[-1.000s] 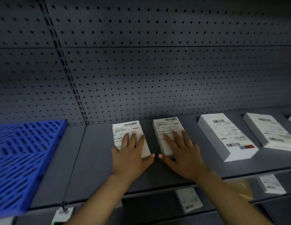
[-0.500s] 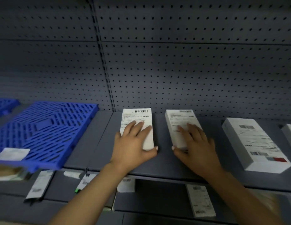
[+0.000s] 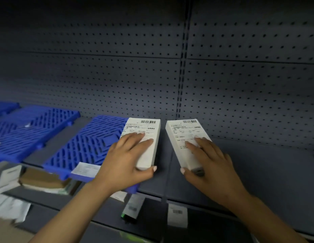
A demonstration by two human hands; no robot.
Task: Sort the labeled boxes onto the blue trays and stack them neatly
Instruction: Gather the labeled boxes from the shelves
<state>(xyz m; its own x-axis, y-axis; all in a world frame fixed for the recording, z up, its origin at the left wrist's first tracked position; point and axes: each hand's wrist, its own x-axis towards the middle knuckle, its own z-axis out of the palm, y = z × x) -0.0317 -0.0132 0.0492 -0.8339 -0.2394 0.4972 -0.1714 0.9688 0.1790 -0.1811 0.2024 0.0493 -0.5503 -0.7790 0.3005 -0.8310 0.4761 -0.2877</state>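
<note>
— How far along is the sorting?

— Early, I'd judge. The nearest blue tray (image 3: pixel 86 144) carries only a paper slip. The left hand (image 3: pixel 125 163) clamps the left labeled box (image 3: pixel 144 139) at that tray's right edge; the right hand (image 3: pixel 210 165) clamps the right labeled box (image 3: pixel 186 141) further right of the tray, over bare shelf.

— And the surroundings?

— A dark grey shelf (image 3: pixel 257 172), a pegboard wall (image 3: pixel 117 76) behind the tray, another blue tray (image 3: pixel 30 127) to its left.

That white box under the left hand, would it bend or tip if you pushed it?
The left box probably stays stiff: its edges look straight under the left hand. Lying flat, it seems unlikely to tip. It likely slides rather than rolls.
</note>
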